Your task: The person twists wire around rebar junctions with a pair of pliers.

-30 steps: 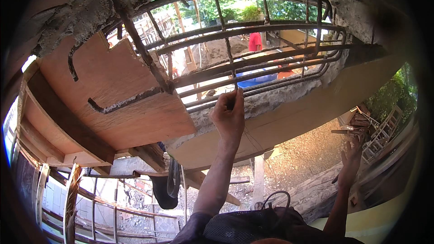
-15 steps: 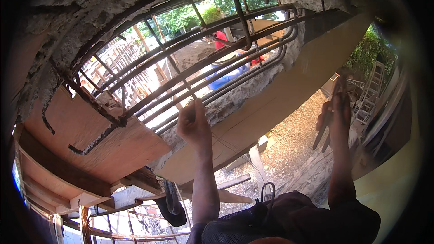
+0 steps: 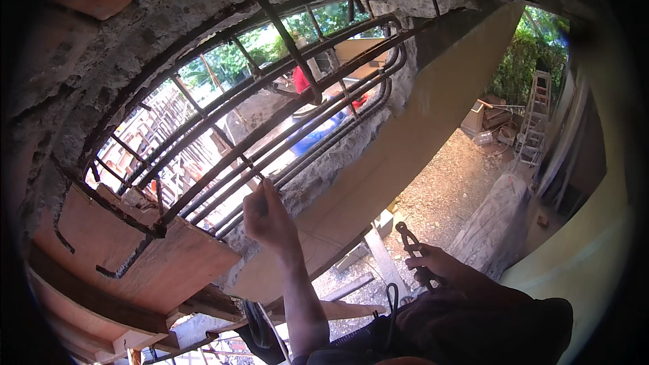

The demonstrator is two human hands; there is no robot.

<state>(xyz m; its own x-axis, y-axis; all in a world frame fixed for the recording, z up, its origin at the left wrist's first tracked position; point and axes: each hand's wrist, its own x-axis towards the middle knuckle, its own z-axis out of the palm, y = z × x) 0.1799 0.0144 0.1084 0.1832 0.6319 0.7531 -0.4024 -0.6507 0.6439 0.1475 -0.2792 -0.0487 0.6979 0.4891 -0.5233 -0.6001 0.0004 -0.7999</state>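
My left hand (image 3: 265, 215) is raised against the lower bars of a rebar cage (image 3: 226, 180), thumb and forefinger pinched close to a crossing of the bars. Thin tie wire (image 3: 324, 238) trails from this hand across the beige panel; its end at the fingertips is too small to make out clearly. Lower and to the right, my right hand (image 3: 438, 263) is closed around a pair of dark pincers (image 3: 409, 238). Their jaws point up, apart from the cage, and the handles are partly hidden by the fingers.
Broken concrete (image 3: 115, 67) surrounds the cage. A beige panel (image 3: 405, 142) slopes beneath it, and a plywood sheet (image 3: 169, 253) lies left. Bent bar ends (image 3: 128, 270) stick out there. A ladder (image 3: 537, 111) stands at the right. Beyond the bars is a person in blue and red (image 3: 318, 135).
My right hand has come down and inward with the pincers, from beside the ladder to near my body. The left hand stays at the bars while the view has shifted.
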